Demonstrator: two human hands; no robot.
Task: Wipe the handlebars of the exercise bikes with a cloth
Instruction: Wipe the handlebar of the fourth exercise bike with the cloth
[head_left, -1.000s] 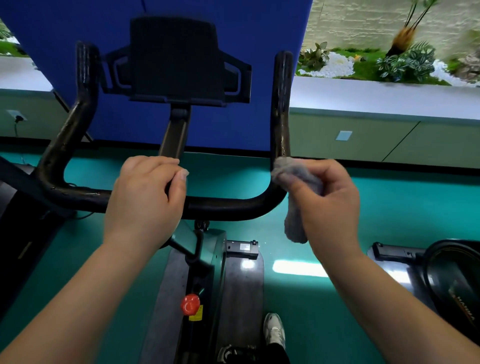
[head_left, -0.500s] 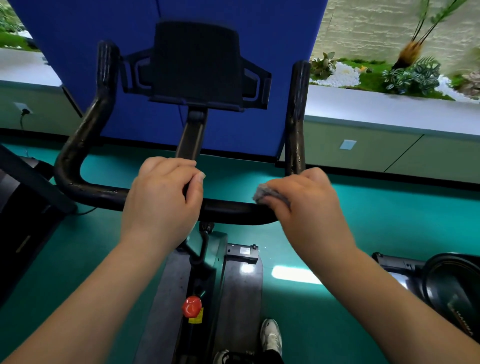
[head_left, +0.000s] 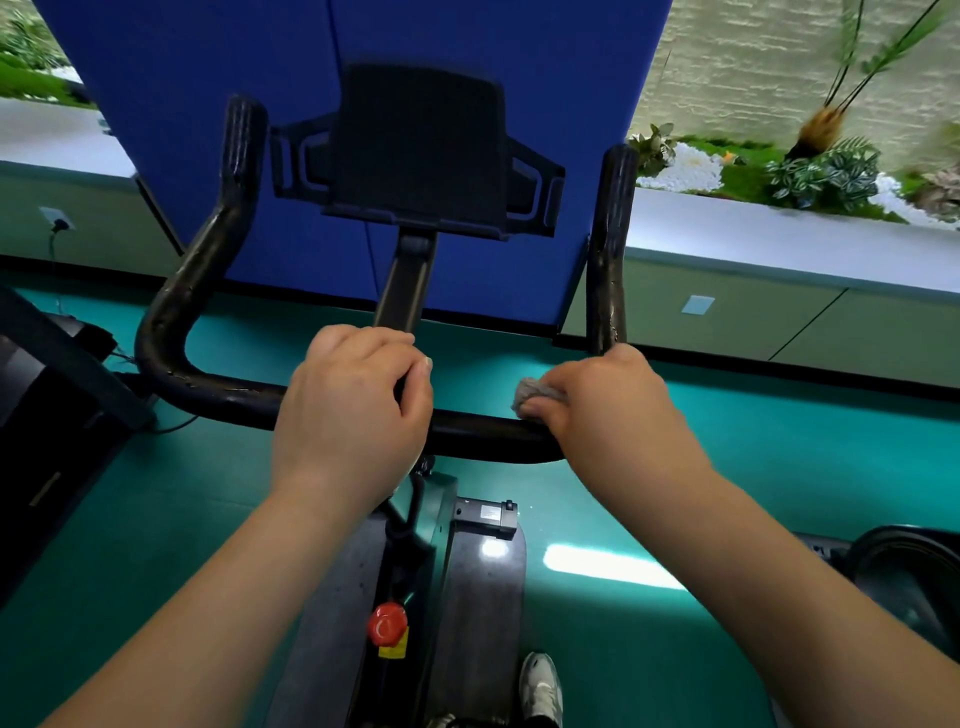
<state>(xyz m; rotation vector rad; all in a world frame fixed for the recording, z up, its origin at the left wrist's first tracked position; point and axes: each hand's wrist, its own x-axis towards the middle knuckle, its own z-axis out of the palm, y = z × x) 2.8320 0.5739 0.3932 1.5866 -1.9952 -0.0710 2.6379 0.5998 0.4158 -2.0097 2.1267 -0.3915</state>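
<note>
A black U-shaped handlebar of an exercise bike runs across the middle of the view, with two upright ends. My left hand grips the crossbar at its centre, just below the console stem. My right hand wraps a grey cloth round the crossbar at its right bend; only a small corner of the cloth shows past my fingers. The bar under both hands is hidden.
A black console holder stands above the bar before a blue panel. The bike frame carries a red knob. Another machine sits lower right and dark equipment at left. A planter ledge runs behind.
My right hand has come down from the right upright onto the bend of the crossbar, closing round it with the cloth tucked under. The left hand keeps its grip.
</note>
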